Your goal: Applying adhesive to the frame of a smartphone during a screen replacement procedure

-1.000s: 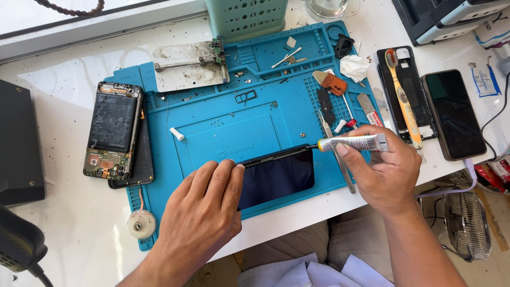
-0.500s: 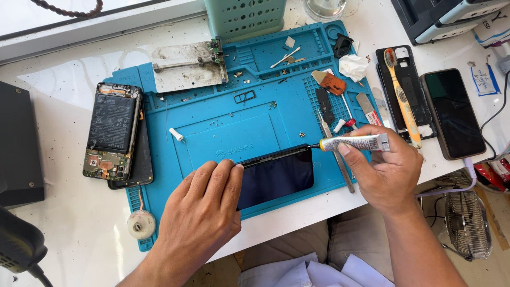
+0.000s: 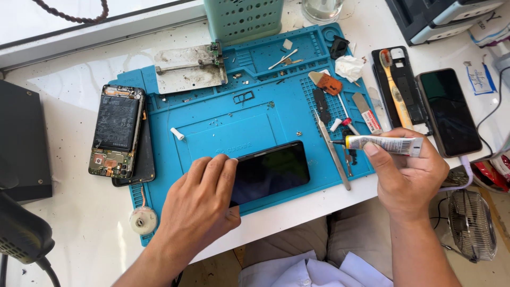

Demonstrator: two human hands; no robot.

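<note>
- Head view, looking down on a blue work mat (image 3: 255, 114) spread on a white table (image 3: 69, 239).
- Left hand (image 3: 199, 204) lies flat, fingers together, pressing the near-left end of a dark phone screen (image 3: 271, 171) onto the mat; it is open, not clenched around anything.
- Right hand (image 3: 406, 172) is closed around a small glue tube (image 3: 380, 143), held level above the mat's right edge, its thin metal tip pointing left toward the screen but well short of it.
- Done, as far as can be judged: a phone body (image 3: 116, 131) lies opened at the mat's left edge, battery and circuit board bare, with a dark back cover (image 3: 144, 159) under it; the screen is a separate part.
- No glue shows on the screen's edge; whether any is there cannot be told.
- Left, by my reading: running glue along the screen and joining it to the opened body.
- Nearby: tweezers (image 3: 332, 149) just beside the screen, a toothbrush (image 3: 396, 87) on a black tray, a second dark phone (image 3: 448, 111) to the right, a metal clamp plate (image 3: 188, 68) at the top.
</note>
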